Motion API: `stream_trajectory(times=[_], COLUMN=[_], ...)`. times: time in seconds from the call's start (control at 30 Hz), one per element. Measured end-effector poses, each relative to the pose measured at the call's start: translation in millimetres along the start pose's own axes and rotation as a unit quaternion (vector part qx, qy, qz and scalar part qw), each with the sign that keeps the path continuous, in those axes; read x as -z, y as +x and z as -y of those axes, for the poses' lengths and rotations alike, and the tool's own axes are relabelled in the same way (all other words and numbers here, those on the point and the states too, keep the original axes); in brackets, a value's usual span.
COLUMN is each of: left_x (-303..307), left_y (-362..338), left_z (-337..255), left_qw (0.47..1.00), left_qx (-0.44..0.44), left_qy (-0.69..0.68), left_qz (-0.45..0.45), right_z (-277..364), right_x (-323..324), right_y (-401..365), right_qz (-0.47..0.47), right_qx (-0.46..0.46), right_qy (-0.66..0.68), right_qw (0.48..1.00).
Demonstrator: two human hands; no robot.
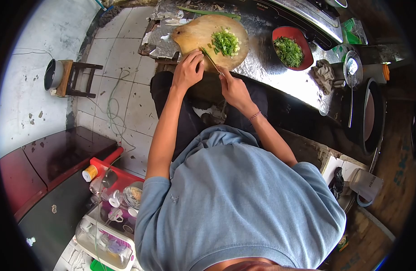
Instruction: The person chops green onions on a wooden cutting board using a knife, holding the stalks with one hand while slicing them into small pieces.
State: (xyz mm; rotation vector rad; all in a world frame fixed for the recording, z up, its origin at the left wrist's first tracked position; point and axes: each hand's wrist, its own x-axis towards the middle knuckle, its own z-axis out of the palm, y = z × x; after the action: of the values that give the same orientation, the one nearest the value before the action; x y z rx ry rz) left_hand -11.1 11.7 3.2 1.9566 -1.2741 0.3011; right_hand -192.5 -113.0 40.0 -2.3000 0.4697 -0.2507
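A round wooden cutting board [190, 34] with a short handle lies on the counter in front of me. Chopped spring onion [226, 43] is heaped on its right half. My right hand [235, 90] is closed around the handle of a knife [212, 61], whose narrow blade slants up and left over the board's near edge. To the left of the blade, my left hand [188, 68] rests on the board with curled fingers. A bit of green shows at its fingertips, apparently spring onion, mostly hidden by the fingers.
Right of the board stands a red bowl [308, 54] of chopped greens. A gas stove [280, 16] is behind it. A long green leaf [208, 12] lies beyond the board. Farther right are a crumpled cloth [323, 76] and a strainer [352, 67].
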Motion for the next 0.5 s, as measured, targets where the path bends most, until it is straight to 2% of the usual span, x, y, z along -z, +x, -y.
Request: stream_trajectory(times=[0.3, 0.5], left_x=[-0.5, -2.9], left_y=[0.5, -0.2], left_z=[-0.1, 2.4], left_qw=[1.0, 1.0], left_qx=[0.012, -0.005], left_qy=[0.0, 0.005], left_qz=[0.005, -0.012], right_z=[1.8, 9.3], right_x=[-1.9, -14.1], right_y=[-3.2, -2.3], right_qz=[0.013, -0.012], right_qx=[0.002, -0.004], right_qy=[0.0, -0.075], right_qw=[1.0, 0.997])
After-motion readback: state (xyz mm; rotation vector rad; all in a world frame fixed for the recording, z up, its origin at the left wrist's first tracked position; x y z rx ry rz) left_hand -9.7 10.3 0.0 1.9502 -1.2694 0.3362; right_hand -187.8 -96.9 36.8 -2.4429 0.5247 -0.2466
